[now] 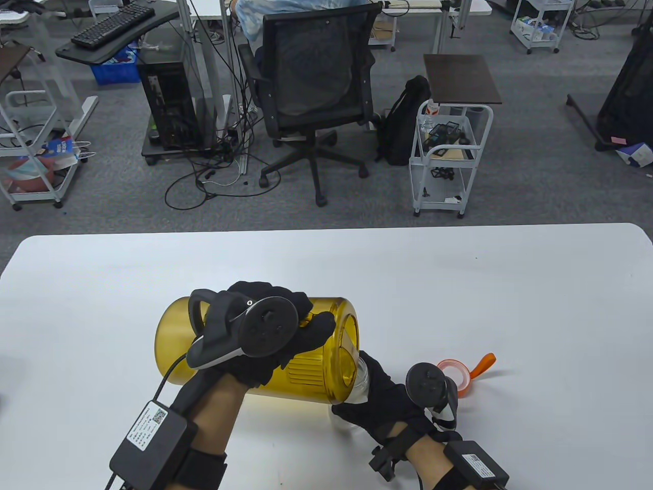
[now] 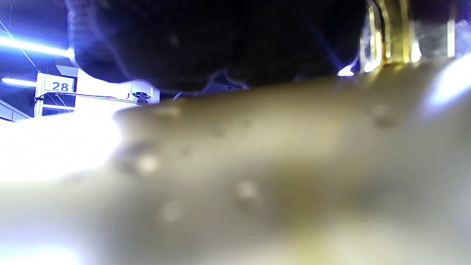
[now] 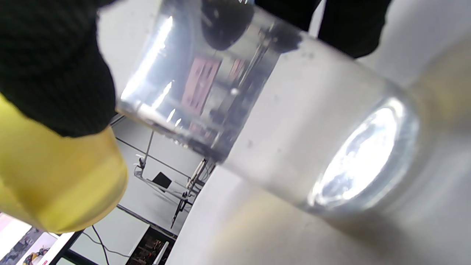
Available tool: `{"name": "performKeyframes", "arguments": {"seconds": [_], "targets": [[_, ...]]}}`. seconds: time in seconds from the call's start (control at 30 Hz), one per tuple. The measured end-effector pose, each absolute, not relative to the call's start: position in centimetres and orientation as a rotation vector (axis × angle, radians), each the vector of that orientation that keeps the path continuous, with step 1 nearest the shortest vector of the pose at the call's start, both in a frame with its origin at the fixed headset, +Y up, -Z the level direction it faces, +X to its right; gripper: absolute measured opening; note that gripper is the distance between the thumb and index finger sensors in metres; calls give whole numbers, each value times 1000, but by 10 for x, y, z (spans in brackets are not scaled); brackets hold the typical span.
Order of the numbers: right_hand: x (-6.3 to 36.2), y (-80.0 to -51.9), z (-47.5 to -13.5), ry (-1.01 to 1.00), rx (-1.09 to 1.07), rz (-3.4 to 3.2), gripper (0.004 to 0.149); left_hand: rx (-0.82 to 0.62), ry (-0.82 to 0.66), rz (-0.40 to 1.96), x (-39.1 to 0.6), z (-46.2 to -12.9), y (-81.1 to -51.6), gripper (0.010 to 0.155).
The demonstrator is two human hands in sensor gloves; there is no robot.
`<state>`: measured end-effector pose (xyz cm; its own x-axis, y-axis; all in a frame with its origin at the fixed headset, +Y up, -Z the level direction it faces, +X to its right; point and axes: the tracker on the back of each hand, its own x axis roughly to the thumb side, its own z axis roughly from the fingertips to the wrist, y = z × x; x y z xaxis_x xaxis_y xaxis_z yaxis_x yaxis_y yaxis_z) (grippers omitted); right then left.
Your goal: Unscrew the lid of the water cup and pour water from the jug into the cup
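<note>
A yellow translucent jug (image 1: 306, 357) lies tipped on its side above the table, its open mouth at the right over the clear cup (image 1: 361, 380). My left hand (image 1: 275, 332) grips the jug from above, fingers curled round its body. My right hand (image 1: 380, 398) holds the cup, which stands on the table. In the right wrist view the cup (image 3: 279, 121) fills the frame, with the jug (image 3: 55, 180) at the left. The left wrist view shows only the blurred jug wall (image 2: 257, 176). The orange lid (image 1: 459, 372) with its strap lies on the table to the right.
The white table (image 1: 459, 286) stretches away behind and to the right of the hands. Beyond its far edge stand an office chair (image 1: 311, 92) and a white trolley (image 1: 449, 153) on the floor.
</note>
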<state>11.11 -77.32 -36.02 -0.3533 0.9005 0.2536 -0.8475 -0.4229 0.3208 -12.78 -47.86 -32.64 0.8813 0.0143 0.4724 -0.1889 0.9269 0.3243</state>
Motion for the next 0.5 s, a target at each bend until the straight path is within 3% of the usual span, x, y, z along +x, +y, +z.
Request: {"name": "performKeyframes", "arguments": {"seconds": [0.5], "targets": [[111, -773, -360, 159, 473, 1956, 105, 375, -483, 111, -127, -326, -479, 68]]}}
